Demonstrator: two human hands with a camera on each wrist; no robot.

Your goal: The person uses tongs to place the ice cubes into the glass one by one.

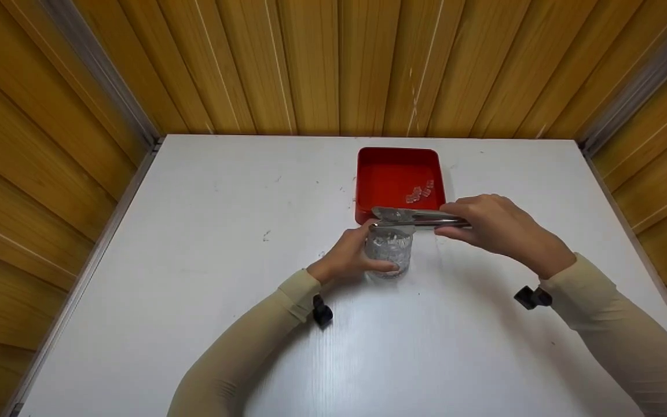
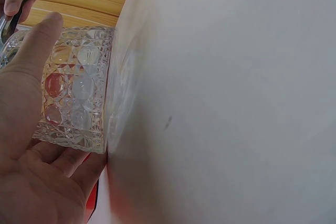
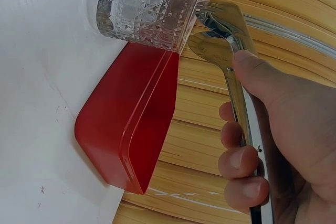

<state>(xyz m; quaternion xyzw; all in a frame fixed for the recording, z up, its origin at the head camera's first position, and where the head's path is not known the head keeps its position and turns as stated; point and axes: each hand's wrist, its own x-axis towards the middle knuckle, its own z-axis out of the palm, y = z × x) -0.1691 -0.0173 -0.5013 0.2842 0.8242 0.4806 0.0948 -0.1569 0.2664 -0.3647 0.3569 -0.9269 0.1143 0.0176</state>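
Note:
A clear cut-glass tumbler [image 1: 388, 255] stands upright on the white table, its diamond and round pattern showing in both wrist views. My left hand [image 1: 351, 255] wraps round it from the left, thumb on the near side and fingers behind. In my right hand [image 1: 498, 231] are metal serving tongs [image 3: 239, 93], one side fork-shaped and the other a flat spoon. Their tips lie right over the tumbler's mouth; I cannot tell whether anything is pinched between them. Several small clear cubes [image 1: 420, 192] sit in the right part of a red tray [image 1: 362, 185] just behind the tumbler.
The white table [image 1: 223, 202] is bounded at the back and sides by yellow wood-grain panels [image 1: 310, 69]. A raised rim runs round the red tray, close to the tumbler's far side. Small dark marks dot the tabletop.

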